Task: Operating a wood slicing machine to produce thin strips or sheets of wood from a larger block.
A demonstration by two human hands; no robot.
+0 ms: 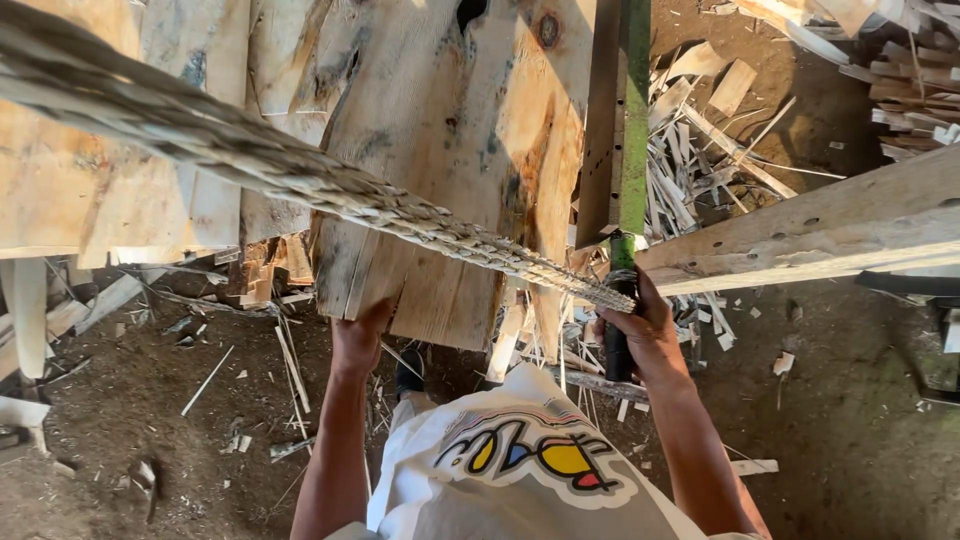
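Hands grip: left hand (358,338) on plank (440,180), right hand (645,325) on handle (618,350).

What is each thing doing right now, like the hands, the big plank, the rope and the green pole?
Left hand: gripping the plank's near end.
Wooden plank: lying flat, held at its edge.
Right hand: closed round the pole's dark handle.
Green pole: upright, held.
Rope: stretched tight across the plank.
Wood scraps: scattered on the ground.

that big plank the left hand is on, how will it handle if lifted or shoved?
Probably stiff: the plank is a broad, thick-looking board with no visible sag. Likely heavy, since it dwarfs the left hand at its end. Its rough, knotty face should grip rather than slide, though neighbouring boards may snag it.
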